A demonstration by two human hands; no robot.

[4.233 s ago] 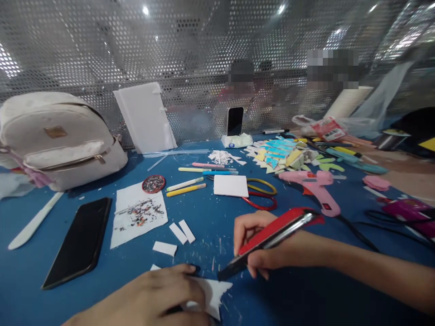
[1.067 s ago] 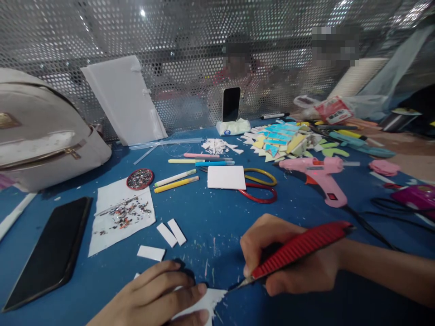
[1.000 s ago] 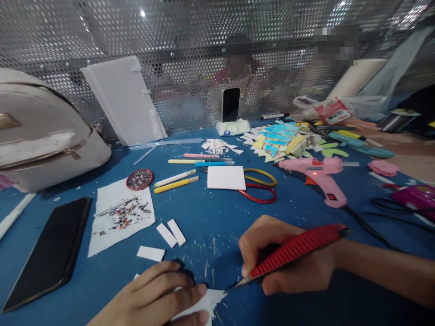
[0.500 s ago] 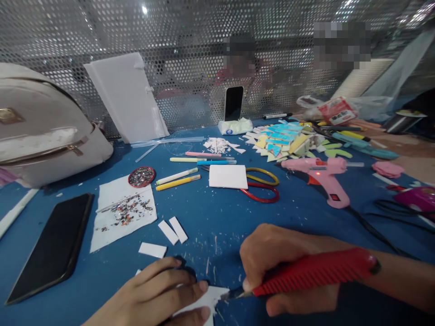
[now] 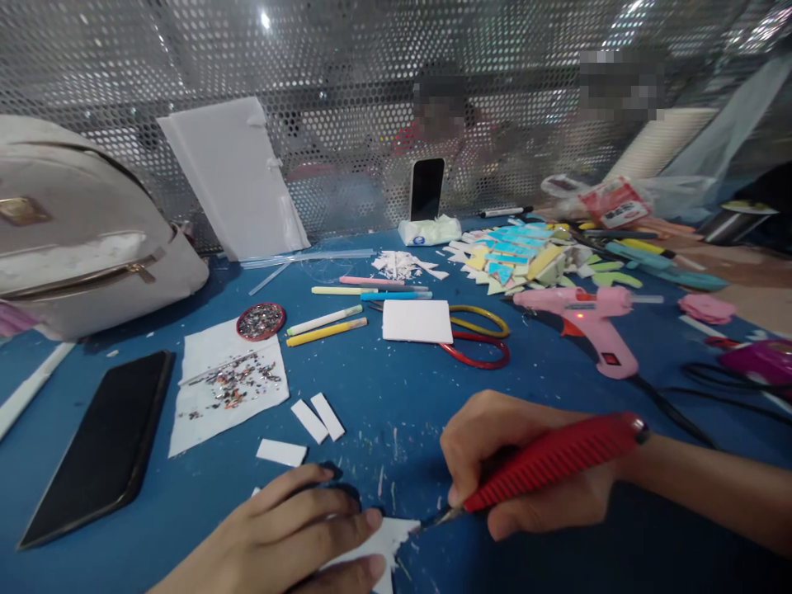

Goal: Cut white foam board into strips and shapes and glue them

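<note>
My right hand (image 5: 495,470) is wrapped round a red utility knife (image 5: 557,462) with a ribbed handle. The tip of its blade meets the ragged right edge of a white foam board piece (image 5: 387,540). My left hand (image 5: 297,528) lies over that piece with fingers spread flat, pressing it on the blue table and hiding much of it. Just beyond my left hand are two narrow white strips (image 5: 310,421) side by side, and a third white strip (image 5: 281,451) nearer to me.
To the left are a phone (image 5: 99,445), a backpack (image 5: 92,239) and a paper with small gems (image 5: 228,388). Further back lie markers (image 5: 327,332), scissors (image 5: 476,355) under a white card (image 5: 417,320), and cut scraps (image 5: 520,256). A pink glue gun (image 5: 587,318) with its cord rests at right.
My right hand has shifted slightly up, and the rear of the utility knife handle has risen and swung left. My left hand stays nearly in place on the board piece.
</note>
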